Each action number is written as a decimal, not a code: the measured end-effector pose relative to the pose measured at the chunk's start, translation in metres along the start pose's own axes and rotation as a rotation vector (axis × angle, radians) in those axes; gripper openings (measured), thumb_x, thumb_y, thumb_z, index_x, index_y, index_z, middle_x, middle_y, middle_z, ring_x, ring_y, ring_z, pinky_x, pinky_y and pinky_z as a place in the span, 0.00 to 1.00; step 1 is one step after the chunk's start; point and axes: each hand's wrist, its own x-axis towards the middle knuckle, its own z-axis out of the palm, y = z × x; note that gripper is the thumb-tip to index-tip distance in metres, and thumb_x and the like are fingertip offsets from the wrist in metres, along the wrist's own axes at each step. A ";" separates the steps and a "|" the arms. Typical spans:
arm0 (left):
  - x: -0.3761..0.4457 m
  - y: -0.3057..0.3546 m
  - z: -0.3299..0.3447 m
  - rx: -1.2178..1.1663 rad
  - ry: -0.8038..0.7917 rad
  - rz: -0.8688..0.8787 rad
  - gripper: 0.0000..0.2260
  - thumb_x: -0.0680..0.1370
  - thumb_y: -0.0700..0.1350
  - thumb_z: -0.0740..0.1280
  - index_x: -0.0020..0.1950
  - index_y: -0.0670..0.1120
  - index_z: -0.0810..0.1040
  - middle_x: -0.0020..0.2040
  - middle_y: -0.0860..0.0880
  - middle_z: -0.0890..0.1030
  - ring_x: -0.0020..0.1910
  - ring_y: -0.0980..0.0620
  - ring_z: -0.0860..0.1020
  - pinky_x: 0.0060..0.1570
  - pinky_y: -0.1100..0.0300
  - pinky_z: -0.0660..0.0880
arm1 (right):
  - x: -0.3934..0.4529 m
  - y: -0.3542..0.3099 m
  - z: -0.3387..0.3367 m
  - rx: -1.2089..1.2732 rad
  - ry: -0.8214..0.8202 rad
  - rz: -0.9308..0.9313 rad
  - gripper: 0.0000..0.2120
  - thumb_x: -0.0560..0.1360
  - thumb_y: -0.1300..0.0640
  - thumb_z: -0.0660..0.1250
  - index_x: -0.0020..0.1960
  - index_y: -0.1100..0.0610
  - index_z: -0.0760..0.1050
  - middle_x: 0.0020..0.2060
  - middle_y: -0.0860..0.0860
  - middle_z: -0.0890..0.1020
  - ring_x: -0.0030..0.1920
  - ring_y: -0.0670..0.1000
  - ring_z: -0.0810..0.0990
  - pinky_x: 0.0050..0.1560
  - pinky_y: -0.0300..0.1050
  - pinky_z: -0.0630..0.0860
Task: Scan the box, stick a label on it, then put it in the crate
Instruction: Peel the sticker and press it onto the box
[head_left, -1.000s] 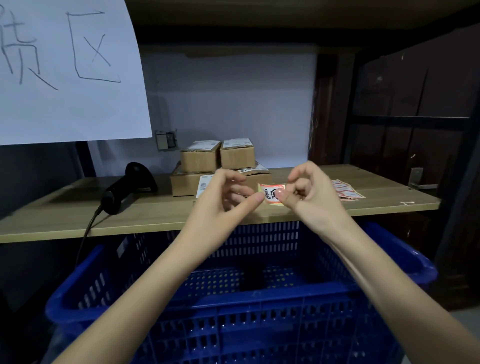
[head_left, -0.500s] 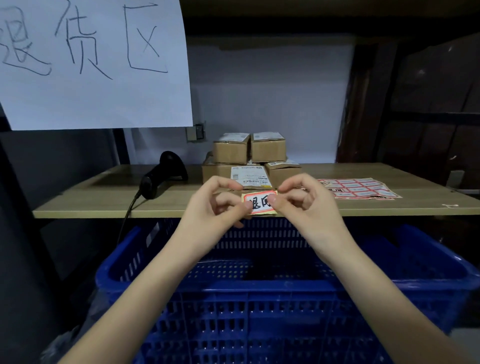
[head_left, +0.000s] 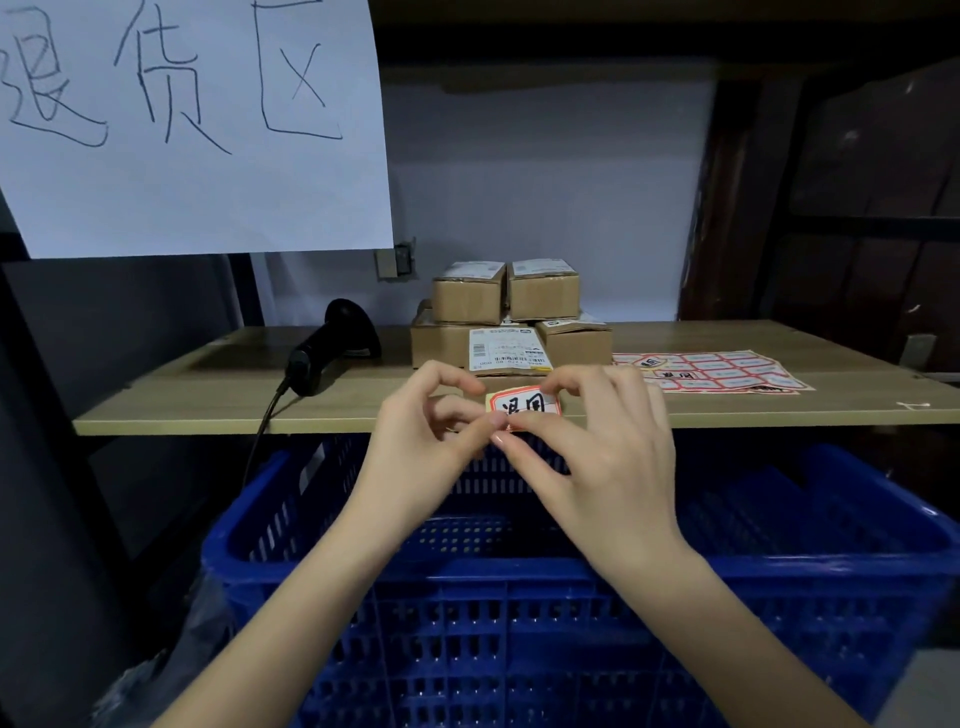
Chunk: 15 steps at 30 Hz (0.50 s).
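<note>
Left hand (head_left: 426, 431) and right hand (head_left: 597, 441) pinch red-bordered label (head_left: 524, 405) between fingertips, above shelf front edge, apparently peeling backing. Nearest box (head_left: 511, 358), shipping label facing up, lies on shelf (head_left: 208, 400) just behind hands, mid-front. Label not yet stuck; scan status cannot tell. Blue crate (head_left: 519, 571) below shelf, looks empty. Barcode scanner (head_left: 332, 343) left of boxes; stacked boxes (head_left: 504, 296) behind; label sheet (head_left: 717, 369) toward right edge. Nothing blocks the box.
</note>
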 end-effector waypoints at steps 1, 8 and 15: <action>0.000 0.001 -0.001 -0.016 -0.007 -0.011 0.09 0.71 0.37 0.71 0.43 0.48 0.74 0.30 0.52 0.83 0.35 0.43 0.80 0.42 0.52 0.77 | -0.001 0.001 0.000 -0.002 -0.006 0.003 0.09 0.70 0.48 0.71 0.41 0.54 0.85 0.41 0.53 0.82 0.47 0.50 0.70 0.44 0.43 0.63; -0.002 0.001 -0.002 -0.058 -0.083 -0.039 0.10 0.73 0.33 0.68 0.45 0.47 0.74 0.31 0.54 0.85 0.38 0.48 0.78 0.48 0.43 0.76 | -0.005 0.004 0.004 -0.046 0.006 0.007 0.09 0.70 0.49 0.70 0.41 0.54 0.84 0.42 0.52 0.84 0.47 0.50 0.70 0.44 0.44 0.63; -0.003 -0.004 -0.003 0.007 -0.085 0.015 0.11 0.73 0.34 0.68 0.46 0.49 0.74 0.33 0.53 0.85 0.38 0.40 0.79 0.43 0.53 0.76 | -0.007 0.005 0.005 -0.047 0.018 -0.022 0.09 0.72 0.51 0.68 0.41 0.54 0.84 0.41 0.51 0.83 0.47 0.49 0.71 0.45 0.44 0.63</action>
